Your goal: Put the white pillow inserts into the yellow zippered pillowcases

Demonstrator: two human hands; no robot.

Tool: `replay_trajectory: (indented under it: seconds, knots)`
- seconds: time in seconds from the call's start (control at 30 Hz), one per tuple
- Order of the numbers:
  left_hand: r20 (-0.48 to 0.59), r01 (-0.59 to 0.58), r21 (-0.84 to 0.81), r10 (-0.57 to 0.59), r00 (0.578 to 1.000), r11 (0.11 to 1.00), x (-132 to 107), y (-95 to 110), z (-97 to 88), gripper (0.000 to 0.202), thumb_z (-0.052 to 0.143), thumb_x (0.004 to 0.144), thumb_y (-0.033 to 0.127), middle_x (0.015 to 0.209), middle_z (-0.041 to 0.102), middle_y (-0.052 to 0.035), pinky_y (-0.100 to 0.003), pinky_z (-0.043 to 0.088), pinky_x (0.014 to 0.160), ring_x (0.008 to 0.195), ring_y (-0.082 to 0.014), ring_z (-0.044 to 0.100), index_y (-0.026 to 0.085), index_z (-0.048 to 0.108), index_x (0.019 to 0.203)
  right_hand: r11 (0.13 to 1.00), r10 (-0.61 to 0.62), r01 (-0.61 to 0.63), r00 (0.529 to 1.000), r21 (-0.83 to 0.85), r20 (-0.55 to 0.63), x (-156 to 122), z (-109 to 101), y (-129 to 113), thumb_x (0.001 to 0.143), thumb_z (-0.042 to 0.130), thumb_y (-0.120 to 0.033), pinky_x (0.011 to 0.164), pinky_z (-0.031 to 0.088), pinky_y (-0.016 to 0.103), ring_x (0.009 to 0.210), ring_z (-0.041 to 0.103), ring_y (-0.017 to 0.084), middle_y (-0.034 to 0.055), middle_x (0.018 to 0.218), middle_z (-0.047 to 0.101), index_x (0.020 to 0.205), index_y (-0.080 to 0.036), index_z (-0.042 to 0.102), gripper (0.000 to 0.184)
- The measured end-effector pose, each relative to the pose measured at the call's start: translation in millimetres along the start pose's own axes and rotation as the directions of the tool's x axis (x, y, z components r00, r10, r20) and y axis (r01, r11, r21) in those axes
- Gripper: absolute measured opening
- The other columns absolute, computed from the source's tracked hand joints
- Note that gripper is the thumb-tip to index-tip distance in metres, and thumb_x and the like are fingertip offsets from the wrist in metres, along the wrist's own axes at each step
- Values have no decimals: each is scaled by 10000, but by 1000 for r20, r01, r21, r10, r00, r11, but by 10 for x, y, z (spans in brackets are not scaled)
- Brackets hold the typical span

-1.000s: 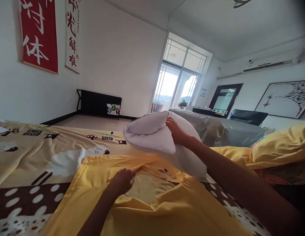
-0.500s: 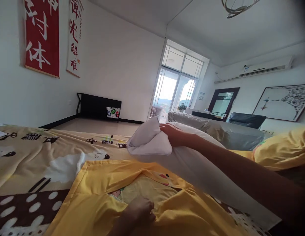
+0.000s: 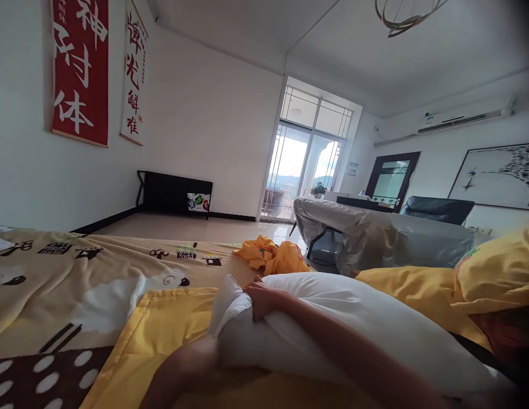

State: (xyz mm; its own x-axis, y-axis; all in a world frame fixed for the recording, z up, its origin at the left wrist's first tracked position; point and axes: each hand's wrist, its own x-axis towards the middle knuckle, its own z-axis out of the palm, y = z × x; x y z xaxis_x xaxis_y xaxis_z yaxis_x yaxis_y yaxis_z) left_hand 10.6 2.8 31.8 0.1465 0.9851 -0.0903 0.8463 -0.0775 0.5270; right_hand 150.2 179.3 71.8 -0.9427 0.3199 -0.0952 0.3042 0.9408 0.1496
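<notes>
My right hand (image 3: 261,297) is closed round the near-left end of a white pillow (image 3: 349,309), beside its pinched-up corner. The pillow lies slanted, its other end towards the lower right. Beneath it a yellow pillowcase (image 3: 140,335) is spread flat, and its opening is hidden by the pillow. My left hand (image 3: 200,360) is low at the pillow's left end, over the yellow cloth. It is blurred, and its fingers are lost against the pillow, so its grip does not show.
A patterned blanket (image 3: 106,284) lies under everything. Crumpled yellow-orange cloth (image 3: 273,255) sits at its far edge. Another yellow pillow (image 3: 498,278) is at the right. Beyond stand a plastic-covered desk (image 3: 375,236), a dark chair (image 3: 438,210) and a low black rack (image 3: 170,190).
My right hand has brought the pillow's end down and left onto the pillowcase, which it now covers. My left hand, a fist on the yellow cloth before, has shifted left to the pillow's end.
</notes>
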Motion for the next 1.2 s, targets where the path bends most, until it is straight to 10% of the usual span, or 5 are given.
replay_trajectory:
  seconds: [0.17,0.43,0.67,0.93,1.2]
  knots:
    - [-255,343,124,-304,918,931,141,-428,-142,275,392,720,160,879,680,-116,-353,461,730,845,-261,635,158,658,791,988,-5,17,997,151,-78,-112,45,14,482,767,-248,904,335,360,952,549,232,46,992,613,1009,-188,535,579]
    - [-288,288,69,-257,922,955,528,-936,307,455,389,813,424,1250,574,-102,-458,391,931,1176,-276,494,205,567,1170,985,36,-13,991,170,-132,-234,144,-107,463,739,-270,893,325,361,917,526,241,74,966,593,984,-159,512,579]
    - [-298,266,181,-205,932,947,521,-931,349,302,470,751,283,1130,615,-81,-414,392,856,1099,-259,518,236,627,1005,981,-20,72,961,178,-277,-340,219,-170,533,703,-348,924,296,393,1009,504,271,109,1114,577,1394,-164,244,992]
    - [-563,350,255,-156,812,901,521,-765,242,295,360,867,245,966,622,-144,-394,373,833,996,-288,533,150,639,863,994,-99,92,988,-61,-122,-417,-8,-453,621,586,-311,786,350,357,812,569,240,88,919,634,1163,-151,481,574]
    - [-677,365,-5,-271,685,931,467,-597,1,308,380,869,335,789,658,-77,-302,353,632,751,-218,605,176,594,714,966,-107,114,993,-231,43,-266,-155,-681,672,581,-351,745,401,359,721,617,232,81,791,665,1005,-168,572,380]
